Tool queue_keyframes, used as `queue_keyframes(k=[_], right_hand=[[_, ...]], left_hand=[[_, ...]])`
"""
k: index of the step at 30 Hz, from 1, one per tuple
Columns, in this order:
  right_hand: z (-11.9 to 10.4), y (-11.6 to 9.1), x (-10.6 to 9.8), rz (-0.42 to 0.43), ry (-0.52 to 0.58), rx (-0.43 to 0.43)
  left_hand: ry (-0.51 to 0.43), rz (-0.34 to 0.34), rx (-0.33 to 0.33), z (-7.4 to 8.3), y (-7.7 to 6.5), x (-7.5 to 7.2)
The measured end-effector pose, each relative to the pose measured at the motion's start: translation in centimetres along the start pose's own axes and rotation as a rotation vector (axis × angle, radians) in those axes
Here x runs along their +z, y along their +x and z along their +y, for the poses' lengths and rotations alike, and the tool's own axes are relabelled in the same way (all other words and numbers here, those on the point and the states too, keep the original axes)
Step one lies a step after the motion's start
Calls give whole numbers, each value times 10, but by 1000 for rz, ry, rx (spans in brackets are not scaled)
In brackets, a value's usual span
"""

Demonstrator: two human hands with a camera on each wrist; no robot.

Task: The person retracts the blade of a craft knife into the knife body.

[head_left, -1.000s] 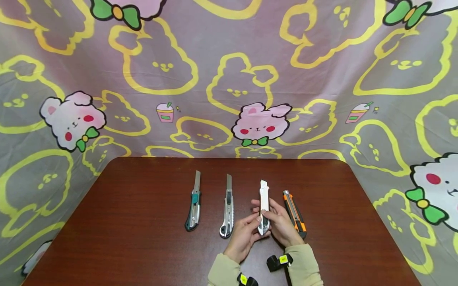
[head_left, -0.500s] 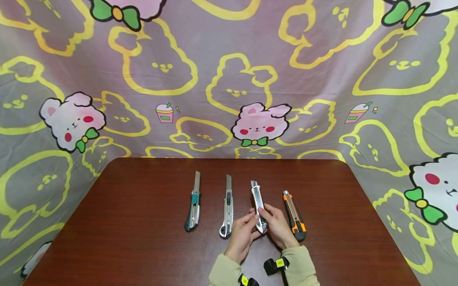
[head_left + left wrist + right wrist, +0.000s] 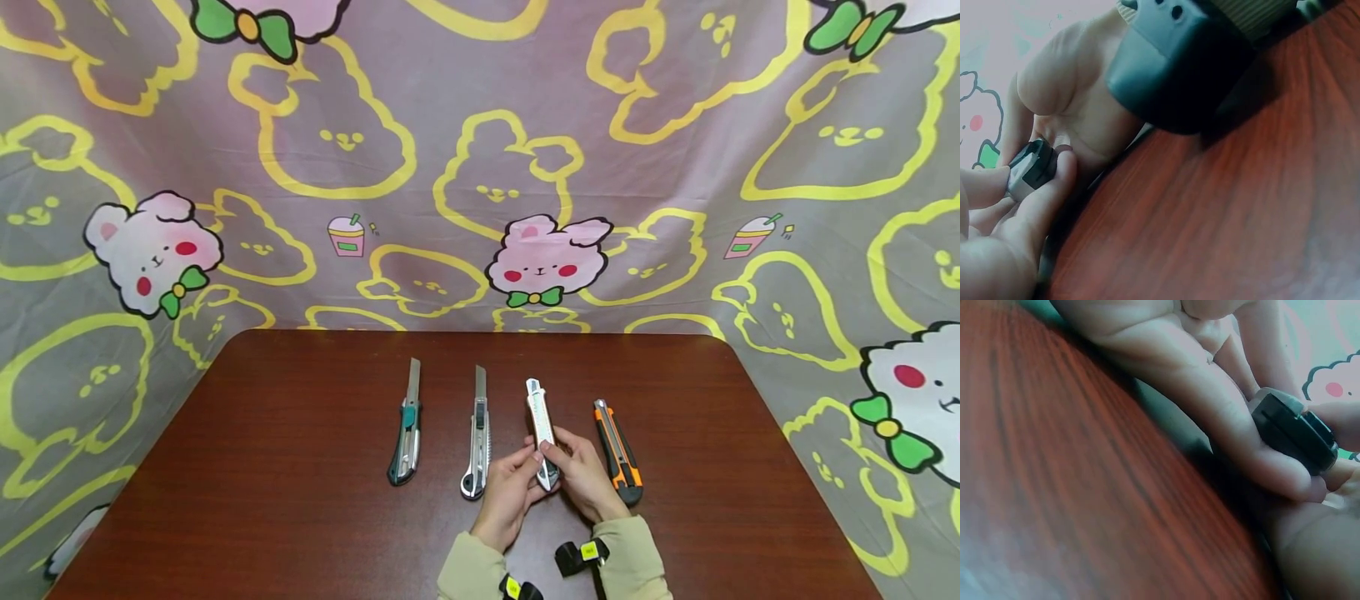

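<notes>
Both hands hold one silver box cutter (image 3: 537,412) over the near middle of the table, its tip pointing away and leaning slightly left. My left hand (image 3: 504,498) pinches the lower end from the left. From the right, my right hand (image 3: 588,482) grips the same end, thumb on top of the handle. In the left wrist view the dark butt of the box cutter (image 3: 1034,167) shows between the fingers of both hands. The right wrist view has that butt end (image 3: 1291,434) close up, with fingers around and under it.
Left of the hands lie a teal-and-black box cutter (image 3: 407,437) and a silver-grey one (image 3: 475,446), both with blades extended. An orange-and-black box cutter (image 3: 618,454) lies just right of the right hand. A patterned cloth (image 3: 420,275) hangs behind the brown table (image 3: 285,467).
The held box cutter has shifted slightly left and now leans left. It has rolled in the fingers: its ribbed face showed half a second ago, a pale smooth side shows now.
</notes>
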State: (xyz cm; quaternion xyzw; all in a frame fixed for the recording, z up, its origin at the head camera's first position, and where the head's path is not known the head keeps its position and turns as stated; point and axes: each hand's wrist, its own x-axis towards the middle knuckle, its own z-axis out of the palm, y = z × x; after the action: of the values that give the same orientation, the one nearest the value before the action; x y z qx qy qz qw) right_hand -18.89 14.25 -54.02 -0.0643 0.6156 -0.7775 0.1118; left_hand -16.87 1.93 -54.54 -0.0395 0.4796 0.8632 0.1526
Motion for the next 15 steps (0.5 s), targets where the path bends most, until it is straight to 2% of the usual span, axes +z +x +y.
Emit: queue_keyframes(k=[6,15], right_hand=[[-2,-1,0,-35,8,-7],[-2,-2,-2,-77,23,-18]], left_hand=[[-18,17,-19,1,0,1],[-10,0,-7,2,-1,0]])
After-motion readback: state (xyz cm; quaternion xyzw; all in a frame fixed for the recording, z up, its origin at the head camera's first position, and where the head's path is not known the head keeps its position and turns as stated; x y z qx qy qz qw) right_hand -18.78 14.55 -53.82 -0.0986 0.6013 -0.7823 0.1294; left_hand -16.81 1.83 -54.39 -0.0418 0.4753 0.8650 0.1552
